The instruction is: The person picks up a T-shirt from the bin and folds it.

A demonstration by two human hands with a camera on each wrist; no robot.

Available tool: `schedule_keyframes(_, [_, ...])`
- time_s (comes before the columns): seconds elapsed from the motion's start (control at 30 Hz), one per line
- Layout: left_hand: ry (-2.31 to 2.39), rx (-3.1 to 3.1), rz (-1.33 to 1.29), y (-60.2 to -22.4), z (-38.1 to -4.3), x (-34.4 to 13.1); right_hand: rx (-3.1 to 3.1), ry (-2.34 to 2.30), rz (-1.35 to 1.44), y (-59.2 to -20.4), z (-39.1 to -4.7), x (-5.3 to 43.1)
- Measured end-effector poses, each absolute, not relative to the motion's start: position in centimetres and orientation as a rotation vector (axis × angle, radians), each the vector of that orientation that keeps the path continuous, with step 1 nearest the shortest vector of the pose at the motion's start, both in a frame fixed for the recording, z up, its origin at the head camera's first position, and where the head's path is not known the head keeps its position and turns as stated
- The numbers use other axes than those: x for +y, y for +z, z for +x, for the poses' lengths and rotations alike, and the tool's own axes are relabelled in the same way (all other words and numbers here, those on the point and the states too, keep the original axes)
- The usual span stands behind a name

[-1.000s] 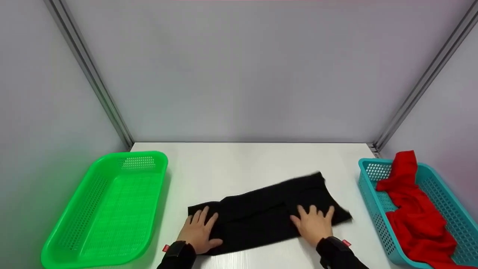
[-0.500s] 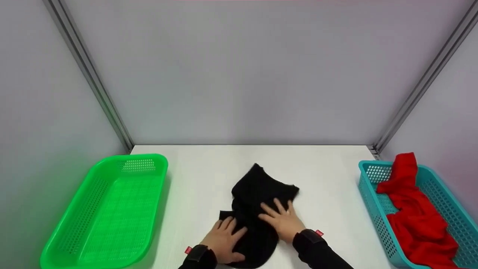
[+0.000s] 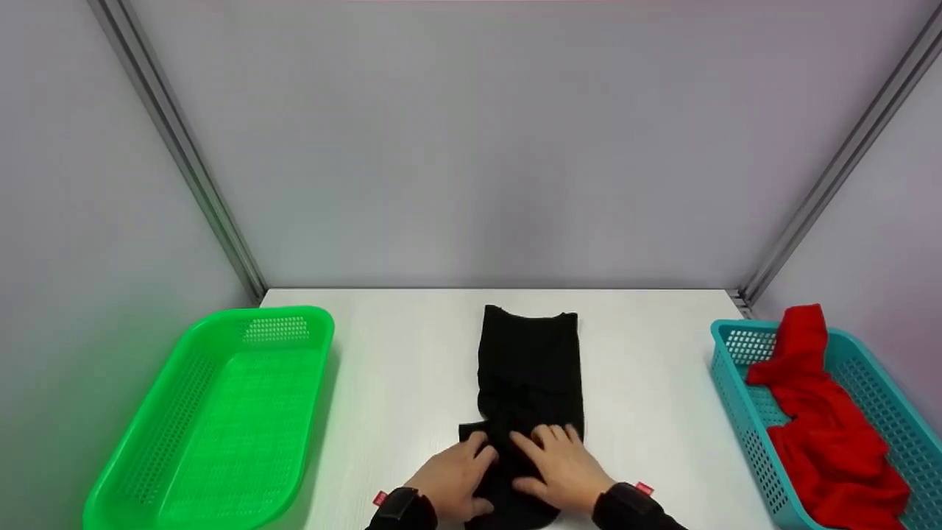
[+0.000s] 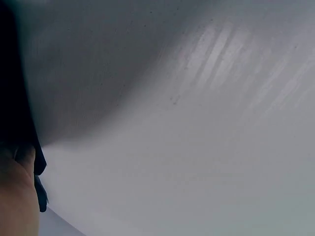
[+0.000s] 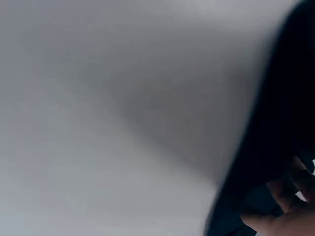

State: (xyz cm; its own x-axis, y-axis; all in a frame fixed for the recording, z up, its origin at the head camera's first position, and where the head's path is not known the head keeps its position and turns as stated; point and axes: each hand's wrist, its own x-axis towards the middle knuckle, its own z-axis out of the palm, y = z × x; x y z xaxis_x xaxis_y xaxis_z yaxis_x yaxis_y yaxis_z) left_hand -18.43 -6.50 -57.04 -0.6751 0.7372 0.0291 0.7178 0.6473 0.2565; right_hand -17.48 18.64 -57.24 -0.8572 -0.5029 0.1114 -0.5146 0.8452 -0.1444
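A black garment (image 3: 530, 361), its kind not clear from the folds, lies lengthwise on the white table, with its far half fairly flat and its near half bunched. My left hand (image 3: 456, 478) rests on its near left edge with bent fingers, beside a small corner that sticks out. On the near right part, my right hand (image 3: 563, 467) presses with spread, slightly bent fingers. The left wrist view catches only a strip of the dark fabric (image 4: 10, 73) at the left edge. In the right wrist view, fingertips lie against the dark fabric (image 5: 280, 113).
At the left stands a green plastic basket (image 3: 320, 390) with nothing inside. A teal basket (image 3: 743, 427) at the right holds a crumpled red cloth (image 3: 828, 434), one end draped up over the far rim. Grey panels (image 3: 500, 147) enclose the table (image 3: 390, 346).
The garment has turned from lying across the table to pointing away from me, and its near part has bunched. Both hands moved closer together, the left rightward and the right leftward.
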Motion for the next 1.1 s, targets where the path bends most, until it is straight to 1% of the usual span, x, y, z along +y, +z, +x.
schedule_keyframes(0.07, [0.361, 2.802, 1.277, -57.0, -18.4, -6.6, -2.916, 0.096, 0.769, -57.8, -17.4, 19.6])
schedule_keyframes(0.17, [0.277, 2.846, 1.348, -57.1, -18.4, -6.3, -2.845, -0.075, 0.517, -58.1, -17.9, 20.5])
schedule_keyframes(0.23, [0.194, 2.876, 1.377, -57.2, -18.4, -6.0, -2.793, -0.108, 0.386, -58.3, -18.3, 20.5])
schedule_keyframes(0.3, [0.174, 2.88, 1.336, -57.3, -18.5, -5.6, -2.769, -0.044, 0.403, -58.3, -18.4, 20.2])
schedule_keyframes(0.43, [0.179, 2.9, 1.243, -57.5, -18.6, -5.4, -2.855, 0.152, 0.645, -58.5, -17.8, 19.9])
schedule_keyframes(0.5, [0.189, 2.92, 1.226, -57.7, -18.6, -5.3, -2.948, 0.205, 0.7, -58.7, -17.3, 19.9])
schedule_keyframes(0.57, [0.186, 2.944, 1.23, -57.8, -18.7, -5.2, -2.997, 0.182, 0.655, -58.8, -17.1, 19.7])
schedule_keyframes(0.7, [0.184, 2.955, 1.23, -58.0, -18.6, -4.7, -3.013, 0.087, 0.436, -58.4, -17.0, 19.0])
schedule_keyframes(0.9, [0.119, 2.983, 1.244, -57.6, -18.1, -3.3, -2.999, -0.098, 0.196, -57.3, -17.8, 18.9])
schedule_keyframes(1.0, [0.069, 3.027, 1.238, -57.6, -17.7, -2.6, -2.933, -0.211, 0.172, -56.9, -18.0, 19.4])
schedule_keyframes(1.1, [0.064, 3.057, 1.172, -57.6, -17.4, -2.1, -2.917, -0.16, 0.283, -56.7, -18.1, 19.6])
